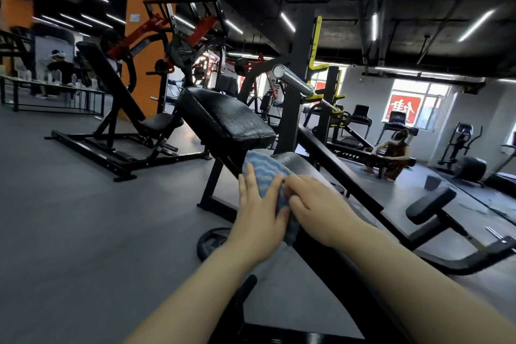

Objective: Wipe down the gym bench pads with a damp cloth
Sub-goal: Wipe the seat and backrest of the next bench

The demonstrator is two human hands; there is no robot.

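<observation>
A blue and white wavy-striped cloth (262, 173) lies over the upper end of the bench's long black back pad (300, 166). My left hand (258, 212) rests flat on the cloth with straight fingers. My right hand (315, 204) sits beside it with fingers curled onto the cloth's edge. Just beyond them rises the raised black seat pad (223, 117), its surface creased and shiny. Much of the back pad is hidden under my hands and forearms.
A barbell (296, 79) rests on yellow hooks of the rack upright (298, 72) behind the bench. A weight plate (212, 241) lies on the grey floor at left. A black roller pad (430, 204) stands right. A crouching person (393, 156) and other machines are farther off.
</observation>
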